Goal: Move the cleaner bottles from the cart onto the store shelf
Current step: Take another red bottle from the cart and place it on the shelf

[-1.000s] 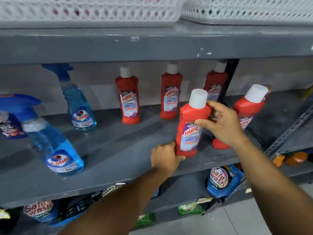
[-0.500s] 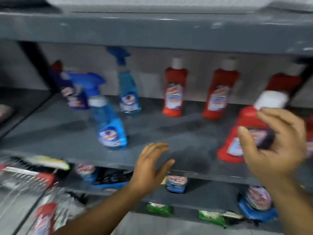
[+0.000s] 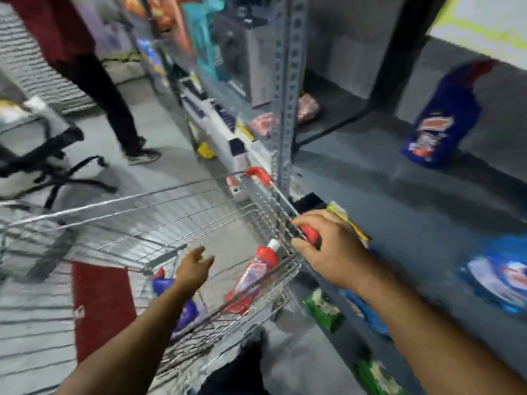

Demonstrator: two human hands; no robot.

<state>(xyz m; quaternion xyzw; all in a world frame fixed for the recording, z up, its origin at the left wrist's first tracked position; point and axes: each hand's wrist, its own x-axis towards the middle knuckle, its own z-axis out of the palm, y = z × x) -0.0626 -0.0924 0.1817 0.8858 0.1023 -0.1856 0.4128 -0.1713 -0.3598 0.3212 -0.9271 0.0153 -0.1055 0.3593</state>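
The wire cart (image 3: 137,223) stands left of the grey shelf (image 3: 413,201). A red cleaner bottle (image 3: 256,276) with a white cap lies tilted in the cart's near corner. Beside it lies a purple-blue bottle (image 3: 188,312), partly hidden by my left arm. My left hand (image 3: 194,269) hovers over the cart, fingers apart, holding nothing. My right hand (image 3: 325,246) is closed on the cart handle (image 3: 310,235) at its red end. On the shelf, a dark blue bottle (image 3: 439,126) stands at the back and a blurred blue spray bottle (image 3: 507,277) is at the right edge.
A person (image 3: 94,81) in dark trousers stands in the aisle at the upper left. A black office chair (image 3: 54,166) sits left of the cart, and a red mat (image 3: 99,303) lies on the floor. Green packets (image 3: 323,309) fill the lower shelf. A perforated steel upright (image 3: 285,109) borders the shelf.
My view has swung left and down from the shelf to the cart. My right hand let go of the red bottle on the shelf and closed on the cart handle. My left hand moved over the cart.
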